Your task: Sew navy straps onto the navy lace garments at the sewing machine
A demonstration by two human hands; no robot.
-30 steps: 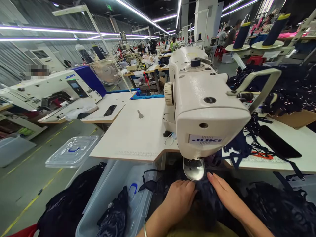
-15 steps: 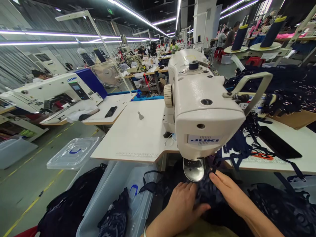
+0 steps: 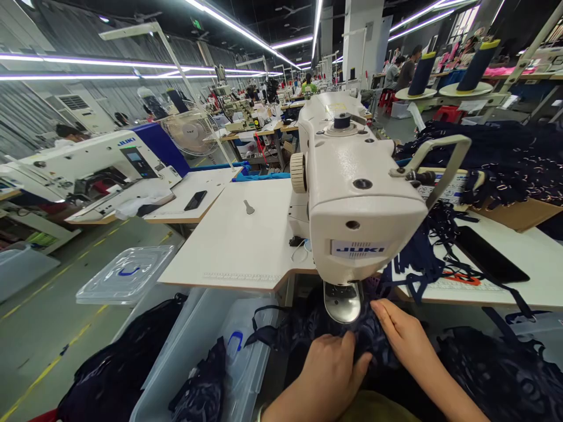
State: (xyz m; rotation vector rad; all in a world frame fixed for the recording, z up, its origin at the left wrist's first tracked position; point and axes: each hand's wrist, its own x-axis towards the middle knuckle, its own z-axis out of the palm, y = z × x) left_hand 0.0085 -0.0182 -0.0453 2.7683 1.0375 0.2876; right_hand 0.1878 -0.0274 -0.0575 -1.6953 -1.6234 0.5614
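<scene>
A dark navy bra (image 3: 376,343) lies bunched under the head of a white JUKI sewing machine (image 3: 365,217), beneath its shiny metal guard (image 3: 343,305). My left hand (image 3: 328,363) is closed on the near side of the fabric, fingers curled and thumb pointing right. To the right of the guard, my right hand (image 3: 398,325) pinches the bra's edge between thumb and fingers. A strap of the bra trails left over a clear plastic box (image 3: 253,328). The needle area is hidden behind the guard.
Another navy piece (image 3: 202,381) sits inside the box, and dark garments (image 3: 118,351) are heaped to its left. On the right of the white table stand navy straps (image 3: 417,264), orange-handled scissors (image 3: 461,278) and a black phone (image 3: 492,255). A small metal tool (image 3: 248,207) lies left.
The left fingers have curled in more and the hand sits slightly lower. More of the bra shows left of the guard. The whole view has shifted slightly.
</scene>
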